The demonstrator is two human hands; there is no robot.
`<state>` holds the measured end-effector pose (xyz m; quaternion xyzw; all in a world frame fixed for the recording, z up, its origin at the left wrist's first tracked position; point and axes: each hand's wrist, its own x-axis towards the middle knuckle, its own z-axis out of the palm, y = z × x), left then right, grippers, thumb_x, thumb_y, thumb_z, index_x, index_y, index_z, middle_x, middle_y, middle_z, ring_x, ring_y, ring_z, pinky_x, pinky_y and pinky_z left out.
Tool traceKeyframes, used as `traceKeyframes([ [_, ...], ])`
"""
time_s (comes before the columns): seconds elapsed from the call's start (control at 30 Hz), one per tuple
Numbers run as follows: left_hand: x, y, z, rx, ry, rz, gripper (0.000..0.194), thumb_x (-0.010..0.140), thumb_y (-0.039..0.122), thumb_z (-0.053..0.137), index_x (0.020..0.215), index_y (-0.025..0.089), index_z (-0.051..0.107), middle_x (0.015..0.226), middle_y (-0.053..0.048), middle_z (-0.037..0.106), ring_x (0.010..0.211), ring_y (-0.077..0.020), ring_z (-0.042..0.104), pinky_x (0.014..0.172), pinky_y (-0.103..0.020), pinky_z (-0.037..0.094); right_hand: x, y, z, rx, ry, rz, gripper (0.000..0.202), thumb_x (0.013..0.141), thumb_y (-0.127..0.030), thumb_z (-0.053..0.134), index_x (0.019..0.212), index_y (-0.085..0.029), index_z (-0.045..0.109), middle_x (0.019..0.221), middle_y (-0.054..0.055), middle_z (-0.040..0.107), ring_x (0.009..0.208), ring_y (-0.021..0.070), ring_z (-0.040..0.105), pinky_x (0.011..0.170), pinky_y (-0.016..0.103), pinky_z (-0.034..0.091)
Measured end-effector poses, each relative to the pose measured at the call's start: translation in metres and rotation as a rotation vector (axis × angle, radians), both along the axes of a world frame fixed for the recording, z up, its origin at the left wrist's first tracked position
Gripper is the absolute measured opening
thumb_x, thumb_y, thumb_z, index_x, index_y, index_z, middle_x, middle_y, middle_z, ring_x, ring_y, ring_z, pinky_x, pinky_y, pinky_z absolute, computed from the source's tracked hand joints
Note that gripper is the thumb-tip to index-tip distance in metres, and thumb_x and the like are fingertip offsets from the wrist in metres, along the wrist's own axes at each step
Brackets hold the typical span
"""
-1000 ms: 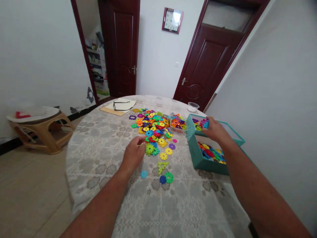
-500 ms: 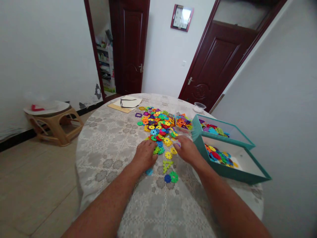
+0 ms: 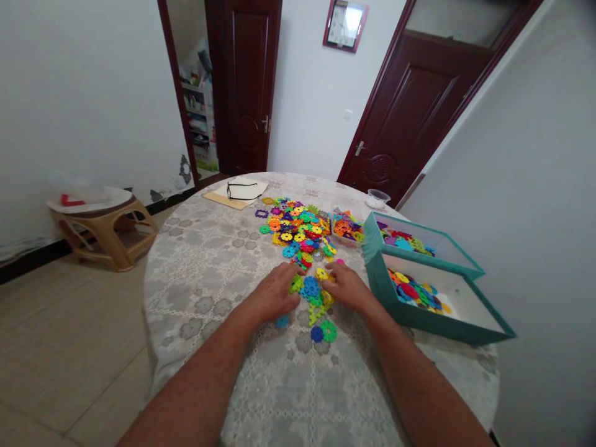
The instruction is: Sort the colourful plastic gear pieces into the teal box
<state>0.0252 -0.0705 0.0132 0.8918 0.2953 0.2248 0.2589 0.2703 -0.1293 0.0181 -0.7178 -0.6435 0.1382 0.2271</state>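
Note:
My left hand point(image 3: 278, 289) rests on the tablecloth, thumb apart from its curved fingers, along the left side of a small cluster of plastic snowflake discs. Across from it, my right hand point(image 3: 348, 287) touches yellow discs point(image 3: 322, 274) with its fingertips, its fingers loosely spread. Between the two hands lie a blue disc point(image 3: 311, 286) and several green and yellow ones. Just nearer to me are a lime triangle piece point(image 3: 316, 315), a green disc point(image 3: 328, 331) and a dark blue disc point(image 3: 317, 334). A larger heap of mixed discs point(image 3: 300, 226) lies beyond my hands.
Two teal-edged box halves point(image 3: 442, 323) holding pieces stand at the right. A clear tub of pieces point(image 3: 347, 228) sits beside the heap, and a clear bowl point(image 3: 378, 197) behind. Glasses point(image 3: 242, 191) lie on paper at the far left. A stool point(image 3: 107, 230) stands left of the table.
Both hands have come nearer to me, drawing several discs away from the heap. The blue and yellow discs now sit closer together, against the lime triangle.

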Motion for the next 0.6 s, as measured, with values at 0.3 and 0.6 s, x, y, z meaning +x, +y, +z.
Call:
traceKeyframes([
  [0.3,0.000,0.004,-0.006,0.131,0.142,0.195,0.058,0.075,0.002,0.056,0.128,0.022,0.066,0.131,-0.013,0.060,0.122,-0.0299,0.056,0.106,-0.046,0.046,0.015,-0.021,0.021,-0.380,1.034,-0.091,0.038,0.094,-0.051,0.046,0.101,-0.018,0.065,0.076,0.003,0.064,0.052,0.0129,0.050,0.045,0.022,0.034],
  [0.6,0.006,-0.008,-0.005,0.219,0.167,0.070,0.042,0.080,0.022,0.073,0.122,0.029,0.072,0.149,-0.010,0.054,0.143,-0.0348,0.042,0.124,-0.057,0.030,0.011,-0.038,0.017,-0.360,1.435,-0.161,0.026,0.097,-0.038,0.048,0.096,-0.018,0.063,0.072,0.001,0.062,0.048,0.0117,0.049,0.040,0.021,0.041],
])
